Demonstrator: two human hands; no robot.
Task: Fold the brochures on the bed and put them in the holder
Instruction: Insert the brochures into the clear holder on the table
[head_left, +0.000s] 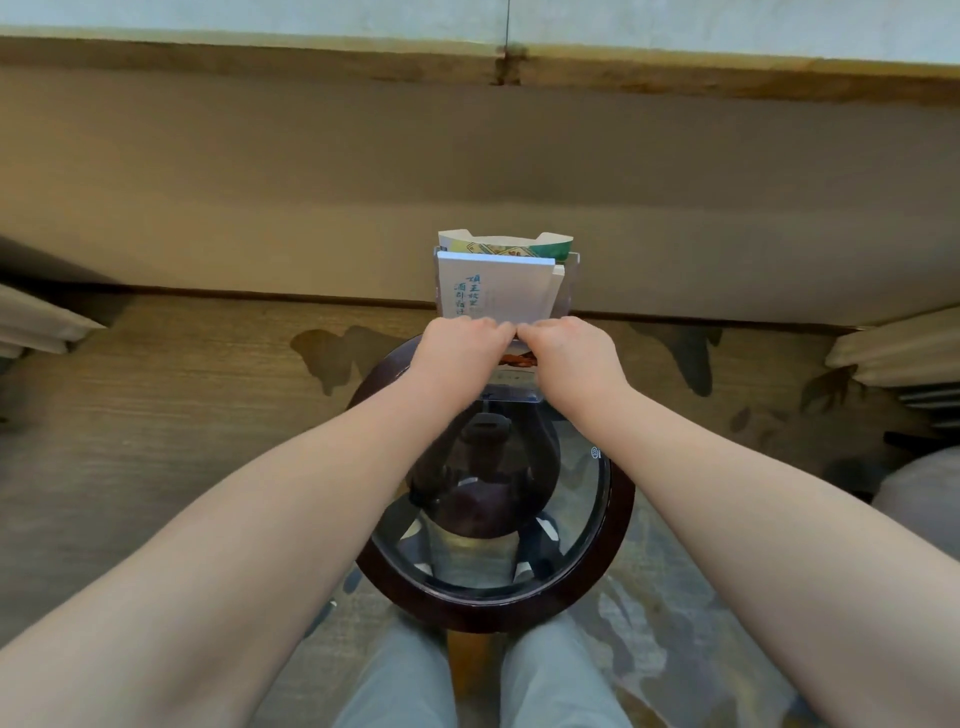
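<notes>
A round glass-topped table (618, 525) carries the clear holder (570, 280) at its far edge. A white folded brochure (493, 291) stands in the holder, in front of a green-printed one (550, 247). The left hand (460, 345) and right hand (563, 348), fingers curled, both grip the white brochure's lower part. Press down evenly with both hands and keep the brochure upright, so it likely seats squarely.

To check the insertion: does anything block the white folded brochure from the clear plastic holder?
Nothing visible does. The white folded brochure already stands in the clear plastic holder, left hand and right hand on it.
</notes>
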